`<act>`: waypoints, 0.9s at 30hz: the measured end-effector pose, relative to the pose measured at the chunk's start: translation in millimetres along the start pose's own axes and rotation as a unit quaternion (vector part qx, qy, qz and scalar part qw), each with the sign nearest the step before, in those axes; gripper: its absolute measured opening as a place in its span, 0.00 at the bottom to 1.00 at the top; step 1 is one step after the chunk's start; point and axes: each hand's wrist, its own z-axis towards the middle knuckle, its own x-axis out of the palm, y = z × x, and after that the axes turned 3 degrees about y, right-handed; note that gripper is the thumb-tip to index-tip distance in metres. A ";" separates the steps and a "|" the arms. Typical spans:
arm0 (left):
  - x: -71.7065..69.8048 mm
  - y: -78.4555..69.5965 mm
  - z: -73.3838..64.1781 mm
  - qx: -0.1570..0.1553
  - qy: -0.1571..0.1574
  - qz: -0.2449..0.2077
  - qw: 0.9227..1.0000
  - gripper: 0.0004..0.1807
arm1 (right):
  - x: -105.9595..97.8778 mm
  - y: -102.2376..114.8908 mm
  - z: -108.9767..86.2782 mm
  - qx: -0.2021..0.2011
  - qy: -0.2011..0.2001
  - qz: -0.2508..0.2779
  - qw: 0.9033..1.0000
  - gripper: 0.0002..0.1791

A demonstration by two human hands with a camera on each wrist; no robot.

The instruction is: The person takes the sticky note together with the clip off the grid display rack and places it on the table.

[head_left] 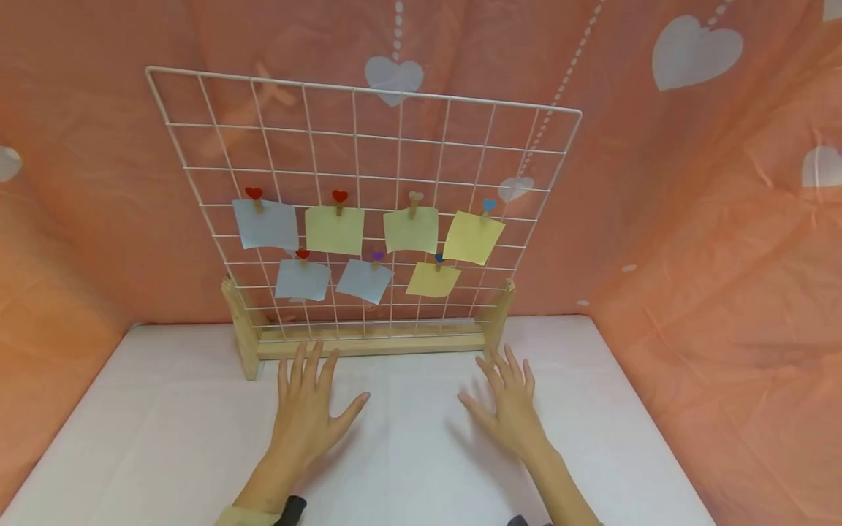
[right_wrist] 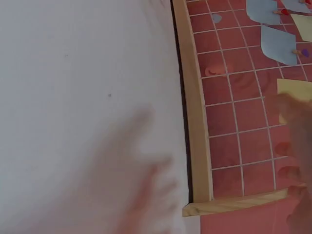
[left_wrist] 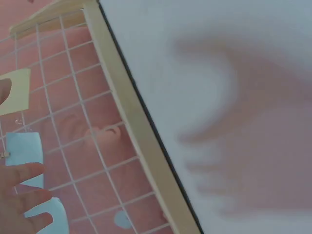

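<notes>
My L hand (head_left: 305,416) & R hand (head_left: 514,410): fingers spread, nothing held, above bench (head_left: 408,467). 7 notes (head_left: 365,280) hang by 7 pegs (head_left: 339,197) on rack (head_left: 371,346) beyond. Step: prob. a pause; next move likely calls for pinching 1 peg.

Can't read any words, numbers or brands tbh, not on the paper notes (head_left: 334,232) clipped to the wire grid (head_left: 355,89) either. Closest thing to signs is heart symbols: pale hearts (head_left: 394,73) on the orange-pink cloth (head_left: 493,44) behind the grid, more on the cloth to its right, and one to its left. The little clips (head_left: 339,196) on the grid have coloured hearts too.
</notes>
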 end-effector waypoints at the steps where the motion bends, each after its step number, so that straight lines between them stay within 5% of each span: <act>1: 0.0 -1.6 3.2 0.005 -0.013 -0.007 1.000 0.44 | -2.0 -0.8 2.5 -0.008 -0.011 0.001 1.000 0.33; 8: 3.5 -17.2 29.9 0.059 -0.116 -0.052 0.990 0.30 | -19.8 -4.3 20.8 -0.039 -0.064 0.026 0.997 0.25; 12: 3.5 -25.1 42.8 0.078 -0.148 -0.066 0.984 0.24 | -29.1 -3.7 31.3 -0.030 -0.062 0.042 0.997 0.21; 21: -7.2 -59.1 67.1 0.027 -0.126 -0.168 0.977 0.17 | -60.4 -0.4 58.6 -0.038 -0.068 0.049 0.996 0.16; 27: -14.7 -79.4 87.2 -0.014 -0.119 -0.229 0.966 0.17 | -72.8 -1.1 83.7 -0.055 -0.082 0.068 0.993 0.14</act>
